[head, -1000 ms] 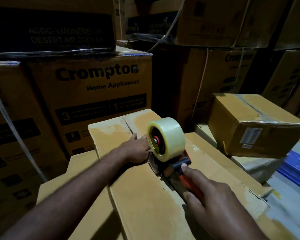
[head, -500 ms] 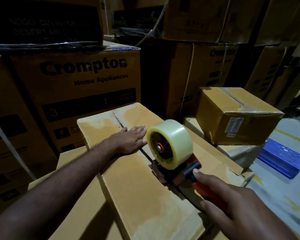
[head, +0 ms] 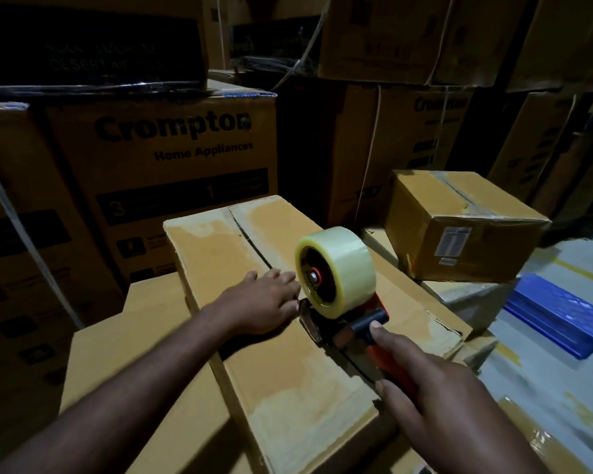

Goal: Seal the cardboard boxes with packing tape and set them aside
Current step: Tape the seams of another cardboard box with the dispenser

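A long cardboard box lies in the middle of the frame, running from the centre down toward the lower right, on top of a wider carton. Its two top flaps meet at a seam, which is bare at the far end.

The tape dispenser sits on that seam about halfway along the box. Its roll of clear tape stands upright above the dark front plate.

The right hand, at lower right, is wrapped round the dispenser's orange handle, with the forefinger stretched forward onto the black roller (the other fingers are hidden under the handle).

The left hand lies flat on the left flap, palm down and fingers straight. Its fingertips are just beside the roll and the front plate, and it holds nothing.

At right of centre a smaller box, already taped across its top and carrying a white label, rests tilted on other cartons. A large carton printed "Crompton Home Appliances" fills the upper left, among dark stacks. Something blue lies at the right edge.
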Motion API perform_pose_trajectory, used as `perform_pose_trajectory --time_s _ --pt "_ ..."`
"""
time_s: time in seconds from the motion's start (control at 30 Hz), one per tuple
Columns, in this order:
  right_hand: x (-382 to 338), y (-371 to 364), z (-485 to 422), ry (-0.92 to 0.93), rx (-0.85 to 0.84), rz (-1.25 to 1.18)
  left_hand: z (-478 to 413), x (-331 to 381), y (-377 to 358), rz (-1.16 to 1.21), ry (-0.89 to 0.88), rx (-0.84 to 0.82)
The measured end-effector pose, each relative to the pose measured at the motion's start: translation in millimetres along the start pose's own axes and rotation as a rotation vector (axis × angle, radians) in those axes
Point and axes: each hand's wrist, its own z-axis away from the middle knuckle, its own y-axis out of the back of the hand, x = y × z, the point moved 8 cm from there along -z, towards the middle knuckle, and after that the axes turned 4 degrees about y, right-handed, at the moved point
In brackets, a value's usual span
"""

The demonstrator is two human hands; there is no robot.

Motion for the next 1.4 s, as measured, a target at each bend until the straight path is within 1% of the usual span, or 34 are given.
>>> perform_pose_trajectory --time_s 0.17,0.37,0.53,0.67,0.8,0.93,0.97,1.0,1.07,1.1,1.13,1.2,1.3,1.4 --pt "0.8 1.3 2.1 0.040 -0.031 -0.016 18.3 17.1 -5.2 -0.005 0.104 -0.001" --pt "0.2 -0.4 15.1 0.088 -0.077 -0.059 21.0 12.1 -5.7 -0.003 0.149 -0.022" --pt "9.8 11.5 43.2 0.071 -0.113 -0.083 19.1 12.2 -6.6 -0.024 0.185 -0.035" --pt "17.7 23.3 69.1 0.050 -0.135 -0.039 17.6 9.0 -8.9 -0.031 0.209 -0.020" --pt "20.8 26.1 80.7 0.048 -0.141 -0.018 24.7 28.0 2.4 -0.013 0.192 0.058" --pt "24.5 26.3 81.8 0.064 -0.087 -0.034 59.2 48.0 28.6 0.036 0.295 0.234" --pt "25.1 26.7 81.8 0.068 -0.078 -0.040 75.0 56.6 29.8 0.067 0.337 0.219" --pt "26.0 26.6 81.9 0.072 -0.070 -0.045 93.8 68.4 26.4 0.098 0.386 0.154" --pt "27.7 26.8 82.1 0.090 -0.052 -0.057 135.3 102.6 12.2 0.161 0.448 -0.027" --pt "28.4 26.3 82.8 0.099 -0.048 -0.062 153.0 122.5 4.1 0.184 0.469 -0.087" --pt "28.6 26.2 83.5 0.106 -0.045 -0.065 164.6 140.7 -4.3 0.185 0.487 -0.113" --pt "28.7 26.5 84.6 0.107 -0.043 -0.057 168.3 164.5 -20.2 0.090 0.528 -0.100" --pt "28.1 26.6 85.8 0.104 -0.058 -0.054 154.9 176.7 -31.1 -0.081 0.587 0.002" --pt "30.1 23.8 85.8 0.106 -0.066 -0.070 145.6 173.5 -34.3 -0.123 0.578 0.079"
